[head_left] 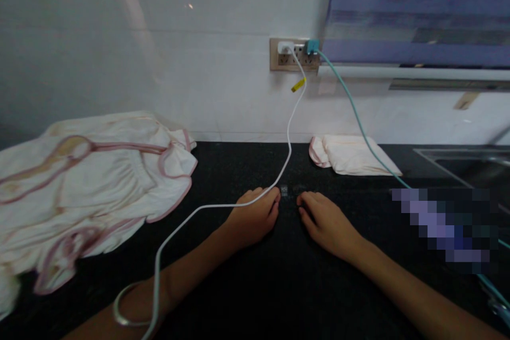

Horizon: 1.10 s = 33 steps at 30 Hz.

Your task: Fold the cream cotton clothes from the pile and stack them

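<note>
My left hand [255,215] rests on the black countertop [239,287] with its fingers curled in and the thumb against them. A white cable [219,205] passes across the back of that hand and down along the forearm, which wears a pale bangle [119,305]. Just to the right, my right hand [329,223] lies on the same counter. Its fingers are loosely bent, with a gap between thumb and forefinger, and nothing shows in it. A small patch of light [284,191] shows on the counter between the hands.
A crumpled white garment [111,175] with pink trim spreads at left. A folded white cloth [354,154] lies by the wall. Both the white cable and a teal cable [354,109] run from a wall socket [274,61]. A sink edge [438,162] is at right; pixelation hides something nearby.
</note>
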Available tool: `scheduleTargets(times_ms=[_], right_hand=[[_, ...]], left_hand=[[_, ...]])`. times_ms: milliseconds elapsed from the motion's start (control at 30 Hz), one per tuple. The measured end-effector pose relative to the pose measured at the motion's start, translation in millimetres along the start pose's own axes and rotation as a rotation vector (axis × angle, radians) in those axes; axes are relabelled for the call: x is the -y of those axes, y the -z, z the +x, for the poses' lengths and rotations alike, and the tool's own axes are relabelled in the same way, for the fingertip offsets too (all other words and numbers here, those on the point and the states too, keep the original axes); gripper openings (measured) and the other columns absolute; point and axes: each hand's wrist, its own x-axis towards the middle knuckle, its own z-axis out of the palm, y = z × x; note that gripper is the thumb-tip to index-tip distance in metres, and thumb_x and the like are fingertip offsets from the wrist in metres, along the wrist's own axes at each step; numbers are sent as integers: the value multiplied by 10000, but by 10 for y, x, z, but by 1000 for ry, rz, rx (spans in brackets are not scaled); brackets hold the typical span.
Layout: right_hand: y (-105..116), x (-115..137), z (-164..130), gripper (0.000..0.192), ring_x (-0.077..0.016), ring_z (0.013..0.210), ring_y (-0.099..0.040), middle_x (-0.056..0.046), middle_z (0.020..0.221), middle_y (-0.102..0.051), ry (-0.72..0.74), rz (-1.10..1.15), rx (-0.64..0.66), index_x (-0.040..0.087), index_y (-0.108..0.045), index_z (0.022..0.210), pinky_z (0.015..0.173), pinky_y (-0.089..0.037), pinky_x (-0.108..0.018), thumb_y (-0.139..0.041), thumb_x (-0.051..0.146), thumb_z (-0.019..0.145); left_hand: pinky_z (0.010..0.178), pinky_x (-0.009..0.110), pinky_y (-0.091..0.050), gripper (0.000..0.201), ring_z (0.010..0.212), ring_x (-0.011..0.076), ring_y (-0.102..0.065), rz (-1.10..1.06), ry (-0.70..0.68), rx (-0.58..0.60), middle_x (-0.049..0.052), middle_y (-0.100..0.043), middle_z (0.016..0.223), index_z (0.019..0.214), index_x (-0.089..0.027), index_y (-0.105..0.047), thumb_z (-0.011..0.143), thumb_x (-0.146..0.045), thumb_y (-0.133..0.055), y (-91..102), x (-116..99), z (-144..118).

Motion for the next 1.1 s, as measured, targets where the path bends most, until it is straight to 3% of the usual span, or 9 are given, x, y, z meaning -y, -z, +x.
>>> scheduleTargets(times_ms=[1100], right_hand=[[1,-6,-6,147,-212,952,-583,-69,997,-646,-12,45,-8,204,-566,1038,860,-453,-355,-459,149,954]], left_hand=[[767,344,-440,182,831,211,-589,25,-27,5,46,-644,931,1008,-218,-565,1024,-248,-386,2,2,-9]])
